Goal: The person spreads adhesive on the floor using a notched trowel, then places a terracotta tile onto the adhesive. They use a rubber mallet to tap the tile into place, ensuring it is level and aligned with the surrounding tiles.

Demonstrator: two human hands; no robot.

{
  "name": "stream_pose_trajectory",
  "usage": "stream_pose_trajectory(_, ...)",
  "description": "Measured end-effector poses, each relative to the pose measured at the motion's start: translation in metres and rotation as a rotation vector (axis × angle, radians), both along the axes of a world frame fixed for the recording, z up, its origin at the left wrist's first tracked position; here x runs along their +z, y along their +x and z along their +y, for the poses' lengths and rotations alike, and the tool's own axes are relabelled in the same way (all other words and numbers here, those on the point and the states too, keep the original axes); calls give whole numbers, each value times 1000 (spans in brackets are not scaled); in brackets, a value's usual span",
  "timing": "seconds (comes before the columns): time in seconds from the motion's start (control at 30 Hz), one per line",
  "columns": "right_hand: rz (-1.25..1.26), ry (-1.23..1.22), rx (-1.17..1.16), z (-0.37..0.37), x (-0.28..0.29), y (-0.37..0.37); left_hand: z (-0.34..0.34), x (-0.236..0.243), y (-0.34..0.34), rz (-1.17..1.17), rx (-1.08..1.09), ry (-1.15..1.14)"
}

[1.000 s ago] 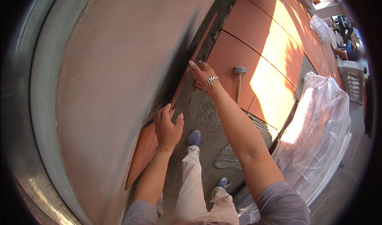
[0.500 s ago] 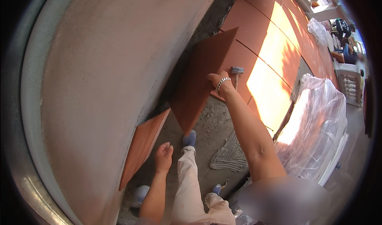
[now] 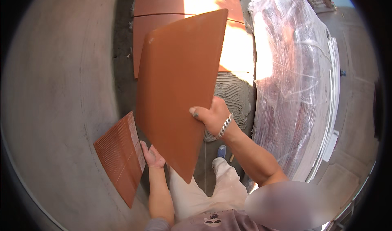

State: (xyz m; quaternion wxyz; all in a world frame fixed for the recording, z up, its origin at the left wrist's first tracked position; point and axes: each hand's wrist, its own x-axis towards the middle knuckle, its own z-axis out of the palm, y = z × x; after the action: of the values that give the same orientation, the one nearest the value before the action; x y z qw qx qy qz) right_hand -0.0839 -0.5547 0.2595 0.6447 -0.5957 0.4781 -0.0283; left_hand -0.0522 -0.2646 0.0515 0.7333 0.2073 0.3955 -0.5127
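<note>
A large terracotta tile (image 3: 179, 79) is raised and tilted in front of me. My right hand (image 3: 214, 115) grips its right edge, thumb on the face that shows and the other fingers out of sight behind. Close to the tile's lower left edge, my left hand (image 3: 153, 155) is turned palm up with its fingers apart; whether it touches that edge I cannot tell. Just left of this hand, a second terracotta tile (image 3: 120, 157) with a ribbed surface leans against the wall.
Laid terracotta tiles (image 3: 159, 2) cover the floor ahead, partly sunlit. Combed grey mortar (image 3: 234, 94) lies between the raised tile and a plastic-wrapped stack (image 3: 294, 88) on the right. A plain wall (image 3: 57, 108) runs along my left.
My right hand has brought the large tile up from near the floor and closer to me. My left hand has opened and moved to the tile's lower edge. My view has turned right.
</note>
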Motion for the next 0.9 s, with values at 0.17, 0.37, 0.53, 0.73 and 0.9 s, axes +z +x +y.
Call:
stream_pose_trajectory(0.17, -64, 42, -171, 26, 25, -150, -3, 47, -63, -124, -134, 232)
stream_pose_trajectory(0.37, -461, 512, -708, 75, -3, -332, 10, 160, -116, -312, -253, 176)
stream_pose_trajectory(0.53, -659, 894, -881, 120, -51, -463, -22, 235, -197, -673, -568, 424)
stream_pose_trajectory(0.73, -650, 1213, -942, 166, -108, -558, -79, 266, -282, -928, -722, 545)
stream_pose_trajectory(0.9, -438, 1273, -1204, 168, -218, -586, -98, 240, -329, -1094, -864, 564)
